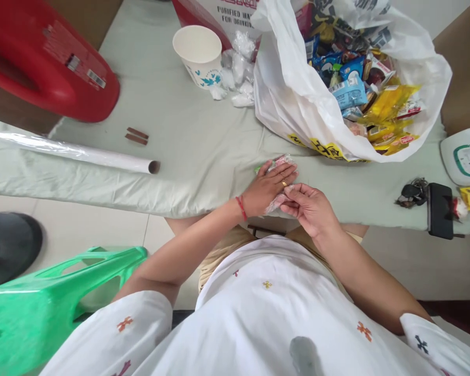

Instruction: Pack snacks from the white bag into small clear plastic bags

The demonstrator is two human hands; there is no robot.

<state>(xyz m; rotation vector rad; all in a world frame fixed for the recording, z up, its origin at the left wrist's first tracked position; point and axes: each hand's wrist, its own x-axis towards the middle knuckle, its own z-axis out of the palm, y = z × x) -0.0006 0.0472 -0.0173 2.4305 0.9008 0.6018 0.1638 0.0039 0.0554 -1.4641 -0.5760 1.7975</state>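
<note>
At the table's front edge, a small bundle in see-through plastic film (pixel 280 161) shows pink and some green. My left hand (pixel 264 190) lies flat across it with the fingers stretched out, hiding most of it. My right hand (pixel 306 206) is closed beside it, thumb and fingers pinching a loose end of the plastic film (pixel 276 202). What lies inside the film is too covered to make out.
A white plastic bag (pixel 293 115) full of packaged snacks stands behind my hands. A paper cup (pixel 203 62), crumpled film balls (pixel 241 68), a film roll (pixel 82 154), two brown strips (pixel 136 137), a red jug (pixel 50 68), keys (pixel 411 193) and a phone (pixel 439 209) lie around.
</note>
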